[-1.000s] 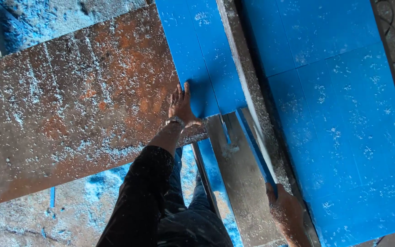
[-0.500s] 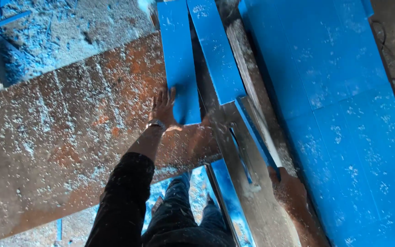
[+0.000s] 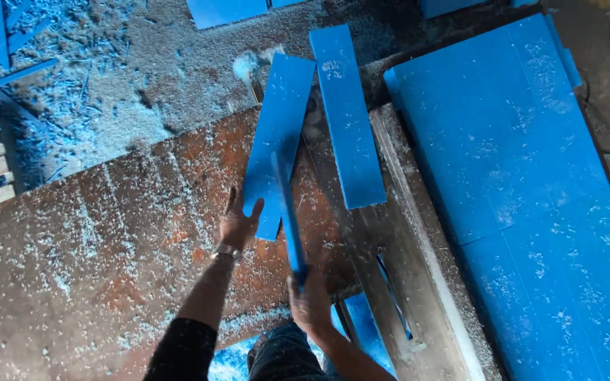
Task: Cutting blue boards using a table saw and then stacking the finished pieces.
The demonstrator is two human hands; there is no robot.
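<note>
Blue foam strips cross a rusty saw table [image 3: 107, 240], frame centre.
Left hand [image 3: 238, 224] flat, fingers spread on wide strip [image 3: 277, 134]; right hand [image 3: 310, 303] grips thin strip [image 3: 287, 212]; hands best kept off the cutting line.

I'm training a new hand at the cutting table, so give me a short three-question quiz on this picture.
1. True or false: the left hand rests on the near end of a blue board lying on the rusty table.
2. What does the right hand grip? A) a thin blue strip B) a hammer C) a brush
3. What covers the floor beyond the table's far edge?

Key:
1. True.
2. A.
3. Blue and pale shavings.
</note>
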